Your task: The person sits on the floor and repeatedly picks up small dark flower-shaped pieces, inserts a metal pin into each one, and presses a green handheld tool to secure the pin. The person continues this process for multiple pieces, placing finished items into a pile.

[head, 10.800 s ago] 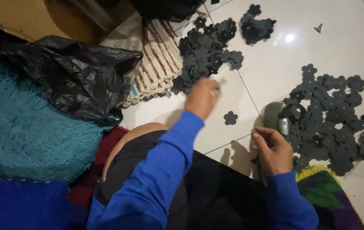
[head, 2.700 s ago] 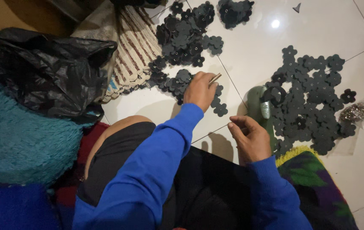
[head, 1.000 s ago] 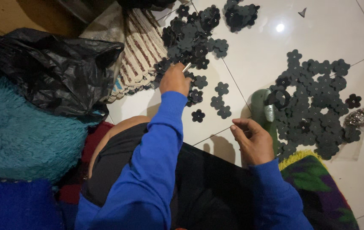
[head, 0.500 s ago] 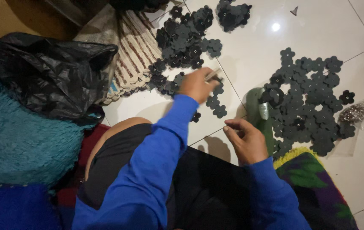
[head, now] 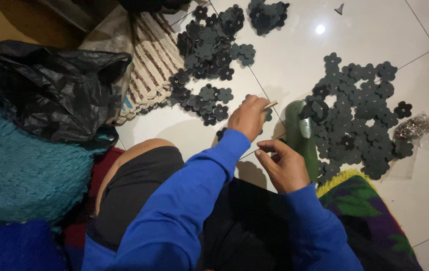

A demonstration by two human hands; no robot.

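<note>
Black plastic bag [head: 49,85] lies crumpled well left of the left hand [head: 247,118], whose fingers pinch a thin stick [head: 270,105] over dark flower cutouts [head: 207,98]. The right hand [head: 284,165] has its fingers curled; what they hold I cannot tell. A clear packet [head: 415,125] lies far right on the white tiled floor [head: 294,55].

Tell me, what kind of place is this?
Probably a home floor used for craft work: glossy white tiles, a shaggy teal rug, and piles of dark flower-shaped cutouts spread around the seated person.

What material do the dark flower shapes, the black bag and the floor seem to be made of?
Flower shapes: probably felt or foam sheet; flat, matte, dark grey, cleanly cut petals, a small centre hole.
Black bag: thin plastic film; it crinkles and shows soft glossy highlights.
Floor: glazed ceramic tile, apparently; white, with grout lines and a mirrored lamp spot.
</note>
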